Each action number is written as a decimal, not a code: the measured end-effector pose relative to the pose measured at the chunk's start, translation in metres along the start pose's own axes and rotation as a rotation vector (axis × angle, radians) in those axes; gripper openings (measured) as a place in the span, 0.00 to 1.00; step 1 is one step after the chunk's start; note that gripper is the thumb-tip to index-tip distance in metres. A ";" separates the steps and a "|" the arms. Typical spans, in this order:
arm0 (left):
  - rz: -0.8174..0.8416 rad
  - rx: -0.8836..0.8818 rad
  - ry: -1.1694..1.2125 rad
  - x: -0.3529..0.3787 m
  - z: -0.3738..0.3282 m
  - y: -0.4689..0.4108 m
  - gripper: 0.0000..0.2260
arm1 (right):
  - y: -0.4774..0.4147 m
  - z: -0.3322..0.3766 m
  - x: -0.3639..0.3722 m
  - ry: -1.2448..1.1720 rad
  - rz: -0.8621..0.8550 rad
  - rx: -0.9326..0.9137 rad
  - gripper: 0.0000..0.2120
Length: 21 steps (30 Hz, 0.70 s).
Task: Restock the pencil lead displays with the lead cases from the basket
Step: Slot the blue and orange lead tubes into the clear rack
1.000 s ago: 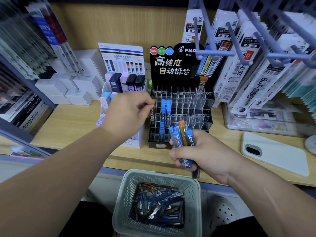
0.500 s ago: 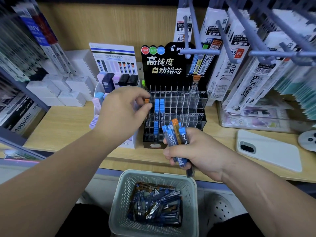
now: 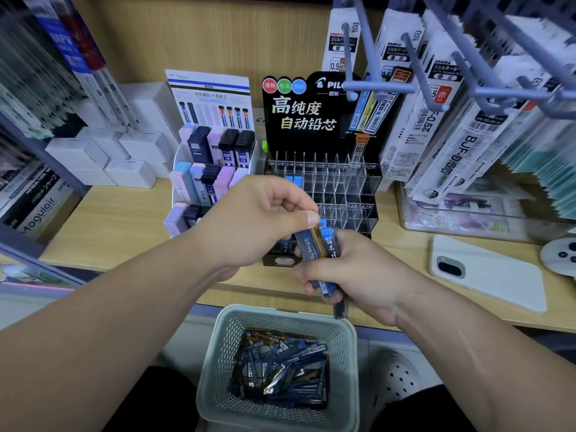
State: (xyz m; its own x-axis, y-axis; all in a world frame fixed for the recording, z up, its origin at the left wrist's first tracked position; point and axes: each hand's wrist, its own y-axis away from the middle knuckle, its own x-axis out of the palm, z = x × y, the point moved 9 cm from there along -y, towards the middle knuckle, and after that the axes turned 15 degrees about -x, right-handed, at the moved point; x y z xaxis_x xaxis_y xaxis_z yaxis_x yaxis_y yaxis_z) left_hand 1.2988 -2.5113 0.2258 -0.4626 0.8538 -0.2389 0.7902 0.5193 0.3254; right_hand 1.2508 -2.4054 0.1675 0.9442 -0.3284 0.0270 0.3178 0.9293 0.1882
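my right grip is clenched round a bundle of lead cases, fingers curled across their lower halves. the cases stand nearly upright and fan out a little, with blue caps at the top and one label reading 0.7 2b. one dark case pokes out below my palm. my left grip is closed as well: thumb and forefinger pinch the upper end of the bundle, on a case with an amber edge, and the other fingers are tucked in. i cannot tell whether only that one case sits between them. both grips meet just in front of the black lead display, low against its clear compartments, where two blue-capped cases stand in the upper row at the left. the display stands on the wooden counter, beside a white tiered rack of pastel and dark cases. below the counter edge, the pale green basket holds a loose heap of loose lead cases. a white phone lies on the counter to the right
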 end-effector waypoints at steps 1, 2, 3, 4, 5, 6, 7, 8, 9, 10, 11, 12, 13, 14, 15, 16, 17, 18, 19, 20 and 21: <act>0.010 0.007 0.013 -0.002 -0.002 0.001 0.03 | 0.000 0.001 -0.001 -0.023 -0.007 -0.006 0.11; 0.021 0.021 0.031 -0.005 -0.004 0.001 0.02 | -0.001 0.002 -0.001 -0.044 -0.015 -0.011 0.11; 0.031 0.039 0.051 -0.008 -0.008 0.002 0.02 | -0.001 0.003 -0.002 -0.057 -0.020 -0.015 0.11; 0.036 0.065 0.076 -0.011 -0.012 0.003 0.02 | -0.001 0.004 -0.002 -0.065 -0.020 -0.019 0.11; 0.038 0.090 0.103 -0.016 -0.015 0.003 0.02 | -0.001 0.004 -0.001 -0.069 -0.017 -0.020 0.11; 0.042 0.105 0.139 -0.020 -0.017 0.002 0.03 | 0.000 0.003 0.000 -0.073 -0.011 -0.020 0.11; 0.047 0.117 0.180 -0.025 -0.019 0.002 0.03 | 0.000 0.003 0.001 -0.078 -0.005 -0.018 0.11; 0.052 0.131 0.225 -0.031 -0.022 0.001 0.02 | 0.000 0.002 0.002 -0.084 0.000 -0.017 0.10; 0.045 0.147 0.262 -0.038 -0.024 0.000 0.02 | 0.000 0.002 0.003 -0.089 0.003 -0.016 0.10; 0.029 0.159 0.284 -0.044 -0.026 0.000 0.02 | 0.000 0.001 0.003 -0.092 0.002 -0.015 0.10; -0.002 0.172 0.280 -0.052 -0.027 0.000 0.03 | 0.000 0.001 0.002 -0.092 -0.002 -0.014 0.10; -0.046 0.187 0.249 -0.059 -0.028 0.001 0.04 | 0.000 0.000 0.002 -0.093 -0.007 -0.012 0.10; -0.101 0.200 0.191 -0.066 -0.028 0.002 0.06 | 0.000 0.000 0.001 -0.094 -0.012 -0.010 0.10; -0.160 0.199 0.120 -0.071 -0.026 0.003 0.08 | 0.000 0.000 0.000 -0.097 -0.015 -0.009 0.10; -0.220 0.188 0.048 -0.075 -0.022 0.003 0.10 | 0.000 -0.001 0.000 -0.100 -0.017 -0.009 0.11; -0.273 0.172 -0.020 -0.077 -0.018 0.003 0.11 | 0.000 -0.001 0.000 -0.102 -0.017 -0.010 0.11; -0.320 0.159 -0.085 -0.077 -0.014 0.003 0.11 | -0.001 -0.001 0.000 -0.101 -0.017 -0.010 0.11; -0.361 0.159 -0.147 -0.076 -0.011 0.003 0.11 | -0.001 -0.002 0.000 -0.097 -0.017 -0.010 0.11; -0.397 0.170 -0.194 -0.075 -0.010 0.004 0.11 | -0.001 -0.002 0.000 -0.091 -0.016 -0.011 0.10; -0.425 0.184 -0.220 -0.073 -0.008 0.004 0.10 | -0.001 -0.002 0.000 -0.087 -0.015 -0.012 0.10; -0.446 0.197 -0.229 -0.073 -0.006 0.003 0.10 | -0.001 -0.002 0.000 -0.085 -0.015 -0.012 0.10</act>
State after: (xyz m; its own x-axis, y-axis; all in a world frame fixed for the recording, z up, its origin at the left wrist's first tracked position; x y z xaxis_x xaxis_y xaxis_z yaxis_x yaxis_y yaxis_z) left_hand 1.3323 -2.5715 0.2499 -0.6883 0.5101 -0.5158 0.6075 0.7939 -0.0255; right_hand 1.2508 -2.4058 0.1649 0.9288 -0.3546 0.1076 0.3330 0.9262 0.1769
